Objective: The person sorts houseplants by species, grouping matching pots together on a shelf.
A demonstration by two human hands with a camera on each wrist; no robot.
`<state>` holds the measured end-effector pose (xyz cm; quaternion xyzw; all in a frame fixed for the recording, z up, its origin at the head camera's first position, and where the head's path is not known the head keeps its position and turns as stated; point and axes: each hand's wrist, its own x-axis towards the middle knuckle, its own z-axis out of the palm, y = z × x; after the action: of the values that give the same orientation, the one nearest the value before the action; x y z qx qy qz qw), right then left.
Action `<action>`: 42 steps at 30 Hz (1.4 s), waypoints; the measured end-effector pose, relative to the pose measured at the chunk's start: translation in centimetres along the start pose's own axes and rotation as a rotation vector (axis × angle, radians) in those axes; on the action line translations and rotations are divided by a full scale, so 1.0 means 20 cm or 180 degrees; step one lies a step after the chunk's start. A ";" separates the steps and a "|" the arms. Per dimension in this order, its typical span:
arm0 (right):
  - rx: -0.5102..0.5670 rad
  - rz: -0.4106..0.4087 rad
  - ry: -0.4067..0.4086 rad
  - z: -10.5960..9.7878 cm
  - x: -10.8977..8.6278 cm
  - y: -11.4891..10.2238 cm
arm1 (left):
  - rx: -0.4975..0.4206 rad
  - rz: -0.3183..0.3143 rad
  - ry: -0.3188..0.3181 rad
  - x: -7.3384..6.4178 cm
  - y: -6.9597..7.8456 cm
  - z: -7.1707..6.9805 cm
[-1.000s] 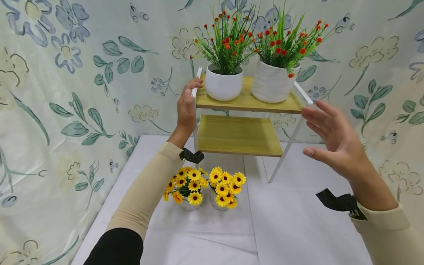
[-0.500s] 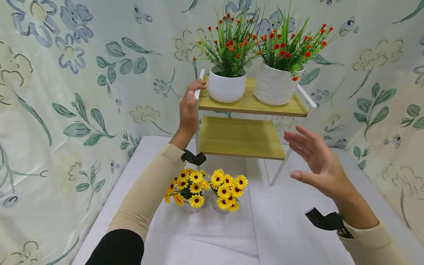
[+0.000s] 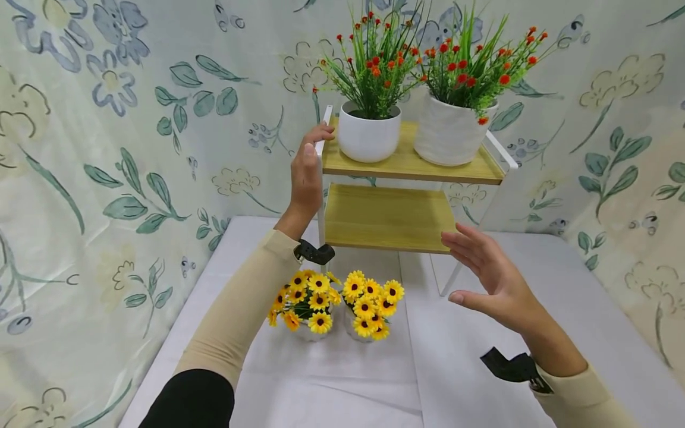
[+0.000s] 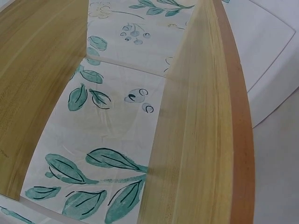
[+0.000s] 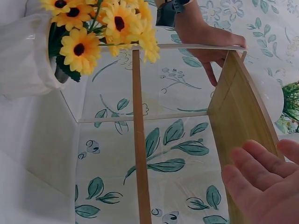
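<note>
I'm seeing the rack [image 3: 387,217] standing on the bench [image 3: 471,380]; the left hand [image 3: 306,181] is gripping its side, the right hand [image 3: 495,279] is hovering nearby, fingers loose, grasping nothing. It's looking stiff, light, top-heavy with pots [image 3: 369,138]; both sides are offering holds.

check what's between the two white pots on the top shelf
In the head view, a bare strip of the top shelf separates the left pot from the right pot.

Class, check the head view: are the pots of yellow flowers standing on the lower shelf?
No, the pots of yellow flowers stand on the white cloth, in front of the lower shelf.
</note>
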<state>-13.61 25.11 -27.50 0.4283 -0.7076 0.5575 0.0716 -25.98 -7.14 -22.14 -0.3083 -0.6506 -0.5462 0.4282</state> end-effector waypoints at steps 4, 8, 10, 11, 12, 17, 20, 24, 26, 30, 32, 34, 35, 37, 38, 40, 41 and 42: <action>-0.0215 0.0203 0.0035 0.03 -0.03 0.02 | 0.0021 0.0012 0.0015 0.00 0.00 0.00; -0.0327 0.0394 0.0053 0.05 -0.05 0.04 | 0.0017 0.0025 0.0018 0.00 -0.01 0.01; -0.0327 0.0443 0.0038 0.06 -0.06 0.04 | 0.0009 0.0049 0.0033 0.00 -0.02 0.01; -0.0316 0.0465 0.0029 0.07 -0.06 0.05 | -0.0002 0.0060 0.0041 0.00 -0.03 0.01; -0.0317 0.0499 0.0021 0.07 -0.07 0.05 | -0.0004 0.0062 0.0049 0.00 -0.03 0.01; -0.0358 0.0685 0.0001 0.10 -0.09 0.10 | -0.0040 0.0075 0.0068 0.00 -0.06 0.01; -0.0401 0.0758 0.0023 0.12 -0.11 0.12 | -0.0062 0.0088 0.0049 0.00 -0.05 0.02; -0.0353 0.0806 0.0025 0.14 -0.13 0.16 | -0.0070 0.0090 0.0042 0.00 -0.03 0.01; -0.0329 0.0826 0.0012 0.16 -0.14 0.18 | -0.0064 0.0072 0.0044 0.00 -0.02 0.01; -0.0341 0.0874 -0.0003 0.19 -0.16 0.22 | -0.0059 0.0067 0.0037 0.00 -0.05 0.01; -0.0345 0.0907 -0.0001 0.20 -0.17 0.24 | -0.0044 0.0077 0.0033 0.00 -0.08 0.01; -0.0365 0.0939 -0.0004 0.22 -0.18 0.25 | -0.0032 0.0094 0.0033 0.00 -0.13 0.01; -0.0374 0.0951 -0.0013 0.22 -0.18 0.26 | -0.0028 0.0104 0.0034 0.00 -0.14 0.01; -0.0374 0.0973 -0.0033 0.24 -0.19 0.28 | -0.0037 0.0125 0.0036 0.00 -0.16 0.01; -0.0380 0.0993 -0.0039 0.25 -0.19 0.28 | -0.0035 0.0129 0.0036 0.00 -0.17 0.01; -0.0407 0.1014 -0.0051 0.27 -0.20 0.30 | -0.0040 0.0144 0.0037 0.00 -0.18 0.01; -0.0401 0.1019 -0.0054 0.28 -0.20 0.30 | -0.0035 0.0139 0.0035 0.00 -0.18 0.01; -0.0397 0.1022 -0.0056 0.29 -0.20 0.31 | -0.0030 0.0130 0.0035 0.00 -0.18 0.01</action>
<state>-13.13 22.38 -36.47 0.3094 -0.8007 0.5130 0.0019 -29.05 -7.74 -23.78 -0.3205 -0.6392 -0.5422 0.4414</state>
